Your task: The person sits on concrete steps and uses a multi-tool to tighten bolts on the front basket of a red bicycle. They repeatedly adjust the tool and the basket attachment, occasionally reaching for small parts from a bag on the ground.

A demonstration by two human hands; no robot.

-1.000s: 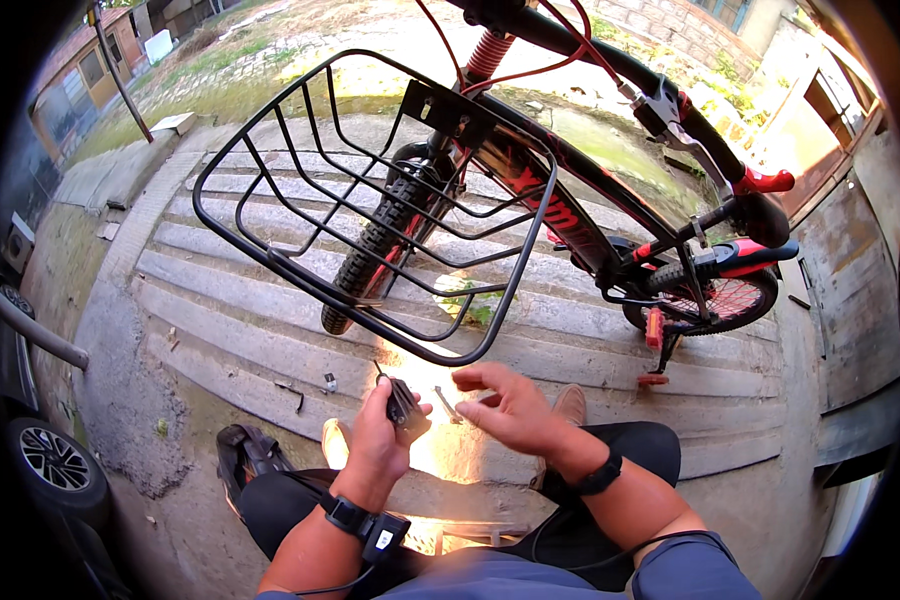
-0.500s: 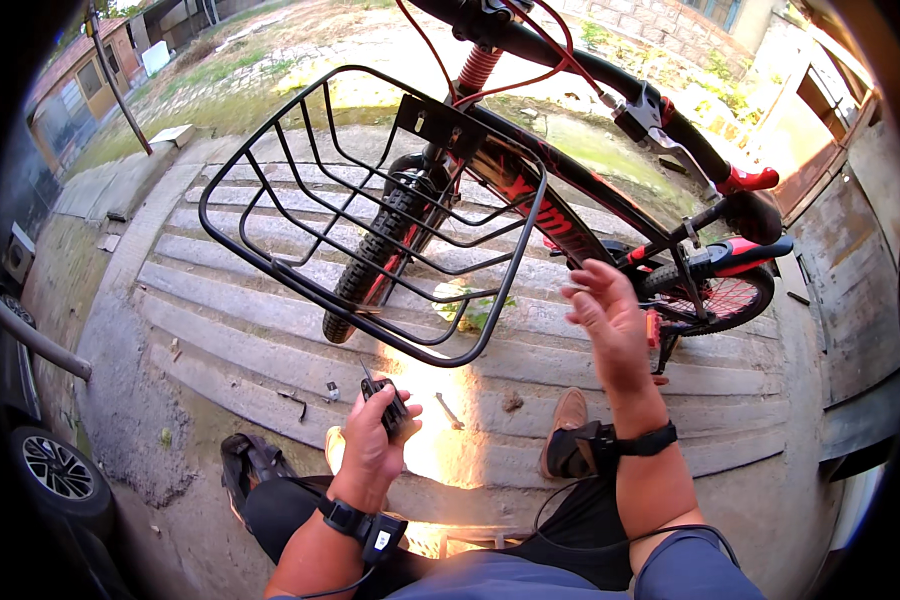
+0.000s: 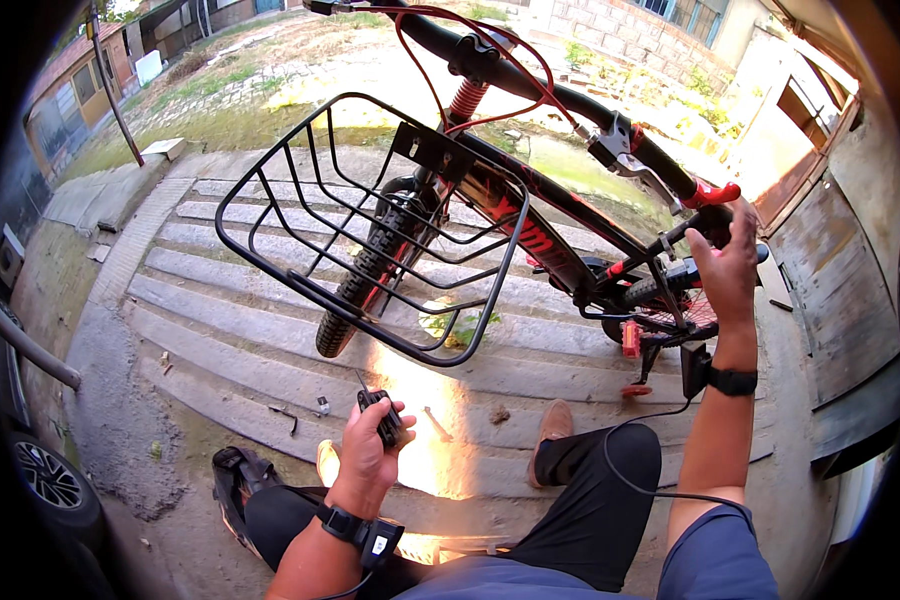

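My left hand [image 3: 367, 450], low in the middle, is closed round a black folding multi-tool [image 3: 378, 415] with one thin bit sticking up. Out to the right, my right hand [image 3: 727, 265] is raised with thumb and fingers apart and holds nothing. It is nearest the bicycle's saddle and right handlebar grip [image 3: 667, 165]; its fingers cover part of the saddle, and I cannot tell whether they touch. The black and red bicycle [image 3: 542, 240] stands before me. A black wire basket [image 3: 300, 282] is fixed at its front, above the knobby front tyre [image 3: 345, 310].
Slatted concrete paving [image 3: 220, 335] lies beneath. A bent dark metal piece [image 3: 290, 418], a small silver piece [image 3: 322, 404] and a slim tool-like piece [image 3: 437, 424] lie near my feet. A car wheel [image 3: 55, 480] and a pipe [image 3: 30, 345] are at left, a weathered panel [image 3: 830, 290] at right.
My right hand has moved right and up, from beside the bicycle frame to the saddle area. The bicycle sits slightly further left in view. My left hand keeps the multi-tool.
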